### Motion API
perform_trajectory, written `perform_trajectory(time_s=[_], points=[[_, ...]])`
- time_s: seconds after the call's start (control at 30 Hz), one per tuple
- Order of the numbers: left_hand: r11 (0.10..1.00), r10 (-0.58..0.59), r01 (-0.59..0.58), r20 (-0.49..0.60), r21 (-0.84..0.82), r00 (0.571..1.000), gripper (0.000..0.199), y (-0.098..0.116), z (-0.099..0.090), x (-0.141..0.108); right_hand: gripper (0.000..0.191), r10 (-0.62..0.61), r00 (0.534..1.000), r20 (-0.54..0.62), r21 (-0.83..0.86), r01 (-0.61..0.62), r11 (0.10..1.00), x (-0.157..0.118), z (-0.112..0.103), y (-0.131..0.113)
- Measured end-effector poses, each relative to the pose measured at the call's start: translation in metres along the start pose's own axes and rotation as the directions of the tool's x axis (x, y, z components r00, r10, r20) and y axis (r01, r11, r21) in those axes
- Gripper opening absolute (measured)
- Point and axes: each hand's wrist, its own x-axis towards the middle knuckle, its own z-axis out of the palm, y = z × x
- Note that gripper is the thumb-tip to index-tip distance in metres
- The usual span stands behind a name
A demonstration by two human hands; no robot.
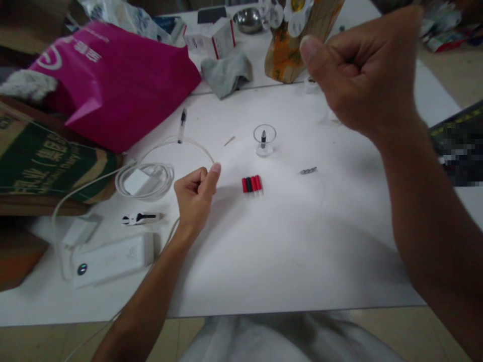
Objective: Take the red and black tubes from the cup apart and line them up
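Observation:
My left hand (196,198) is closed in a fist above the table, thumb pointing up. A white cable (196,143) runs behind it, and I see nothing held. Raised at the upper right, my right hand (368,75) is also a fist with the thumb out, and nothing shows in it. Between the hands lie several small red and black pieces with metal pins (252,185), side by side. Beyond them stands a clear cup (264,133) with a dark pointed piece (263,138) in it. A small dark spiral piece (308,171) lies to the right.
Left on the white table are a white power bank (113,259), a black-and-white hand tool (141,218), a charger (80,231), coiled cable (123,188) and a pen (182,125). A magenta bag (124,85), grey cloth (226,73), box (209,40) and metal bowl (248,20) stand behind.

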Motion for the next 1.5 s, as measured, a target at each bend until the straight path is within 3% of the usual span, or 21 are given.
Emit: perform_trajectory(time_s=[0.17, 0.33, 0.63, 0.87, 1.0, 1.5], points=[[0.962, -0.141, 0.143, 0.027, -0.231, 0.990, 0.087, 0.010, 0.007, 0.004, 0.069, 0.077, 0.996, 0.051, 0.002, -0.077, 0.997, -0.002, -0.001, 0.001], [0.935, -0.192, 0.192, 0.028, -0.297, 0.981, 0.089, 0.018, 0.008, 0.004, 0.070, 0.084, 0.993, 0.077, 0.036, -0.087, 0.996, -0.003, 0.000, 0.001], [0.932, -0.205, 0.208, 0.042, -0.296, 0.978, 0.087, 0.017, 0.008, 0.003, 0.052, 0.033, 0.991, 0.128, -0.001, -0.033, 0.999, -0.003, 0.009, -0.001], [0.942, -0.197, 0.201, 0.040, -0.268, 0.980, 0.081, 0.013, 0.007, 0.004, 0.027, 0.141, 0.973, 0.182, 0.078, -0.158, 0.984, -0.010, 0.019, 0.008], [0.950, -0.196, 0.198, 0.032, -0.241, 0.980, 0.073, 0.010, 0.004, 0.003, 0.017, 0.125, 0.967, 0.224, 0.084, -0.147, 0.986, -0.011, 0.021, 0.010], [0.954, -0.182, 0.192, 0.065, -0.230, 0.981, 0.055, 0.012, 0.004, 0.000, 0.026, 0.234, 0.898, 0.371, 0.013, -0.257, 0.966, -0.017, 0.029, 0.005]])
